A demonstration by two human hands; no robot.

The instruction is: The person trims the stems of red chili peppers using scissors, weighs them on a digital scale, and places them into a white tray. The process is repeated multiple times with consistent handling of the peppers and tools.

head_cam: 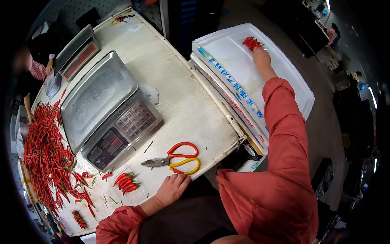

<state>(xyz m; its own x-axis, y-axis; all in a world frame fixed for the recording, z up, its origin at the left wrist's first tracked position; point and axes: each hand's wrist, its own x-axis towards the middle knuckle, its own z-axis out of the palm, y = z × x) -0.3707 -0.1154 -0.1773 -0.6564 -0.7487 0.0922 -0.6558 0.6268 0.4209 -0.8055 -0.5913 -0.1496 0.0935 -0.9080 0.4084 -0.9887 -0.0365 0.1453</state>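
Observation:
My right hand (262,61) reaches into a white foam box (240,64) at the upper right, its fingers on a bunch of red chili peppers (252,42); whether it grips them cannot be told. My left hand (172,189) rests on the table's near edge, beside scissors (168,159) with one red and one yellow handle. Left of that hand, several red chilies (126,183) lie in a row on a clear plastic tray (134,196). A large heap of red chilies (47,152) covers the table's left side. A short bundle of chilies (79,219) lies near the lower left corner.
A digital scale (100,103) with a metal pan stands mid-table, and a second scale (77,55) is behind it. More scissors (120,19) lie at the far corner. Cut stems dot the white table (170,88). Another person's hand (30,117) touches the heap's far side.

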